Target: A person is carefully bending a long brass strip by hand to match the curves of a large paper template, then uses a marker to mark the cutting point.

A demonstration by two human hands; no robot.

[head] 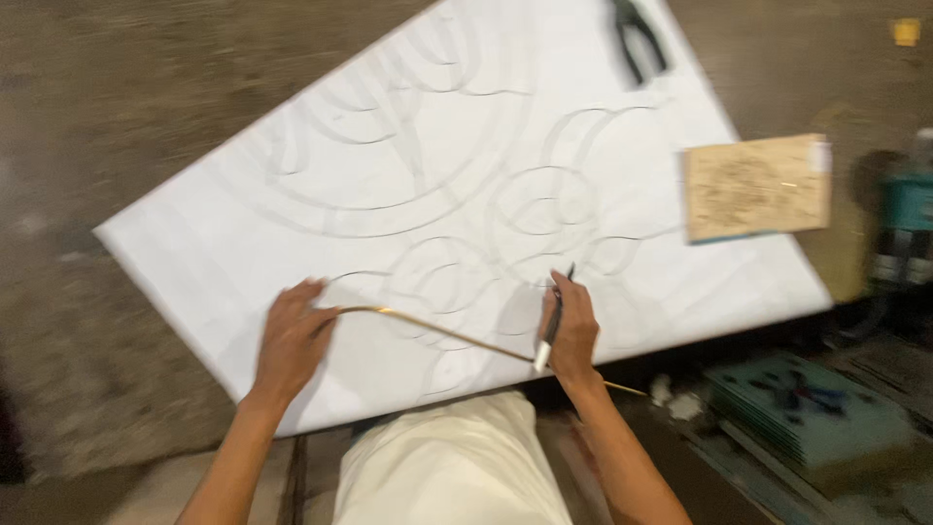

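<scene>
A large white board [321, 224] lies on the ground, covered with curved drawn lines and loops. My left hand [292, 340] presses on its near part and pinches one end of a thin, bent golden strip [437, 332]. The strip arcs across the board toward my right hand [573, 331], which rests on it and holds a black pen [554, 326] with a white end, its tip touching the board. My light trousers show below the board's near edge.
A tan patterned panel [756, 187] lies at the board's right edge. Black pliers [637, 39] lie at the board's top. A teal power tool [909, 224] stands at far right, and a stack of teal sheets [807, 408] lies lower right. Brown ground surrounds the board.
</scene>
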